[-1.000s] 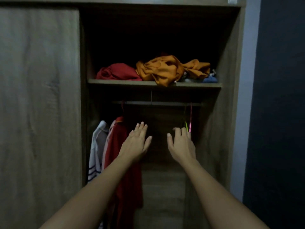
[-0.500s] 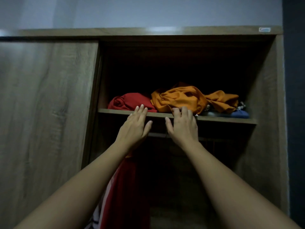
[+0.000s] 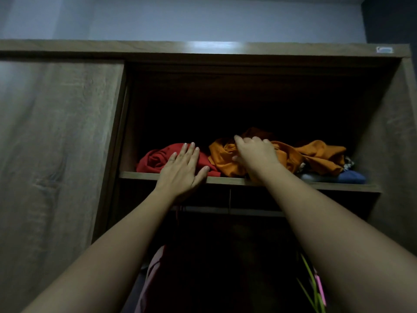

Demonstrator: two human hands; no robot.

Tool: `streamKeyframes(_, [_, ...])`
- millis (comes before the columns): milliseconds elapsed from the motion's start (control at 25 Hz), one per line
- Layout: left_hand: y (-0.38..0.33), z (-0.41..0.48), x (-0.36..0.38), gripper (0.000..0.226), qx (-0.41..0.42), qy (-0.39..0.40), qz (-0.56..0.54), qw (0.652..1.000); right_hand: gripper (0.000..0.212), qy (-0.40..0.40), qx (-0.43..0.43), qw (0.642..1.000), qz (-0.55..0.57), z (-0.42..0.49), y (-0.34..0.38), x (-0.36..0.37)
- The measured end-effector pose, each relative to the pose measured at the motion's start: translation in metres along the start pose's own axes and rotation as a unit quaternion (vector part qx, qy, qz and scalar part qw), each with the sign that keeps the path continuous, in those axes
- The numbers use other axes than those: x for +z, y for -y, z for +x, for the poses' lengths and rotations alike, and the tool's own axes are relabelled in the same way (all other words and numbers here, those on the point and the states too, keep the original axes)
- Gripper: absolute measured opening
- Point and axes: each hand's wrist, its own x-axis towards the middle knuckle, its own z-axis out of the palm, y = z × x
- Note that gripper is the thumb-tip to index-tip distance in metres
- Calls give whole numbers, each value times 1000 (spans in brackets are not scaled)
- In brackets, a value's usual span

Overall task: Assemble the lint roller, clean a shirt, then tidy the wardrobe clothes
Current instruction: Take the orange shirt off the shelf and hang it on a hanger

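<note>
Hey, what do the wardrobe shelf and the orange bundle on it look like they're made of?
The shelf looks like wood-grain laminate board: brown, streaked, matte, with a flat square front edge; solid wood cannot be ruled out. The orange bundle looks like soft, matte fabric, crumpled into loose folds and bunching under the right hand. The exact fibre cannot be told in this dim light.

No legible text, number or brand was visible; a small pale sticker (image 3: 384,49) on the wardrobe's top rail (image 3: 293,50) was too blurred to read.
</note>
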Motion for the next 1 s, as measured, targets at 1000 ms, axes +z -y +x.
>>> streamKeyframes(1000, [-83, 31, -84, 118, 63, -156, -386, 907, 40, -248, 57, 967, 24, -19, -78, -139])
